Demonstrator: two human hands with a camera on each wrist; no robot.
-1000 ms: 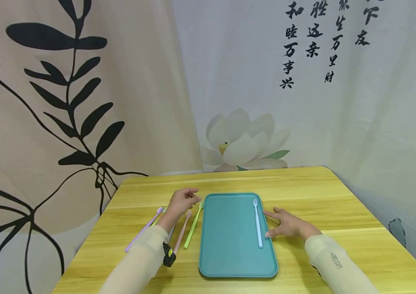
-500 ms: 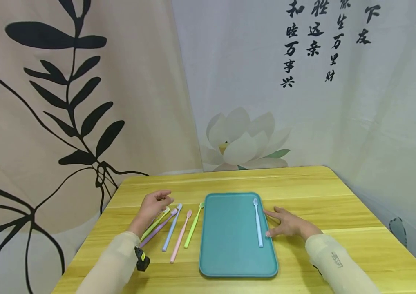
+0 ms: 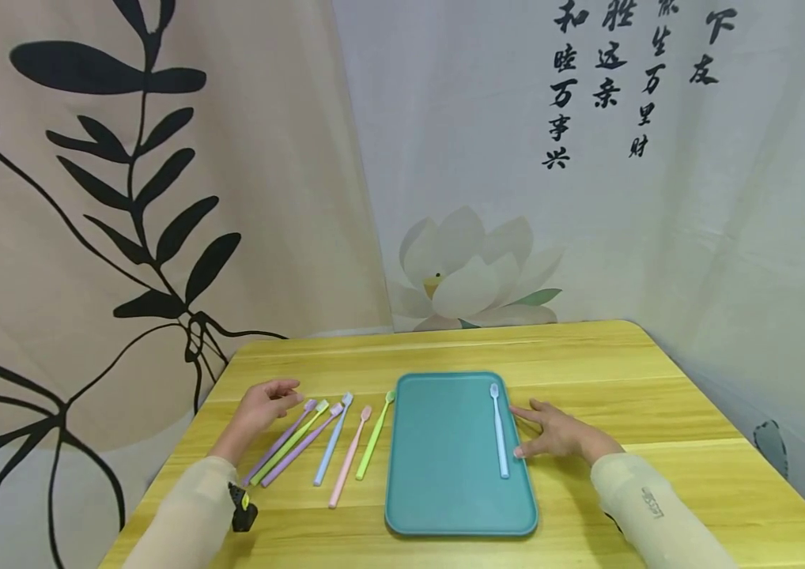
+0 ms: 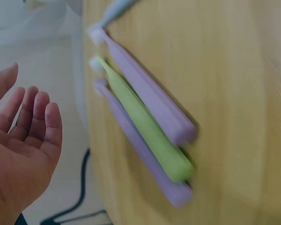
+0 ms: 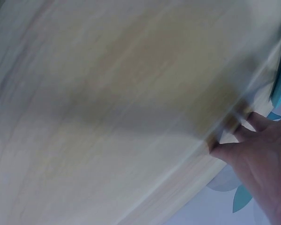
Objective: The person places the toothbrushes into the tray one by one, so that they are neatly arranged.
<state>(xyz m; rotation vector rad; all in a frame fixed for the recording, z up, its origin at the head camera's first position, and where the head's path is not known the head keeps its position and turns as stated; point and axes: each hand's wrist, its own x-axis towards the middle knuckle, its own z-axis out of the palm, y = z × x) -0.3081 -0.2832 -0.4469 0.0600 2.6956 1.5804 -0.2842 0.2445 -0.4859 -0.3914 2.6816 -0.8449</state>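
Left hand [image 3: 260, 408]: fingers were loosely bent, thumb apart, nothing gripped. Just right of these lay a purple toothbrush [image 3: 276, 445], a green toothbrush [image 3: 290, 442] and a second purple toothbrush [image 3: 303, 446]; farther right, a blue toothbrush [image 3: 333, 442], a pink toothbrush [image 3: 350, 458] and a lime toothbrush [image 3: 375, 439], all on the table [image 3: 580, 521]. Right hand [image 3: 555, 433]: fingers were spread, nothing held, fingertips at the rim of the teal tray [image 3: 441, 474]. Left of them, a pale-blue toothbrush [image 3: 500, 435] lay inside it

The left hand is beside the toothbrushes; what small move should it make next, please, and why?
Perhaps the left hand should pinch the leftmost purple toothbrush: the hand holds nothing, that brush lies nearest, and a blue toothbrush is on the tray.
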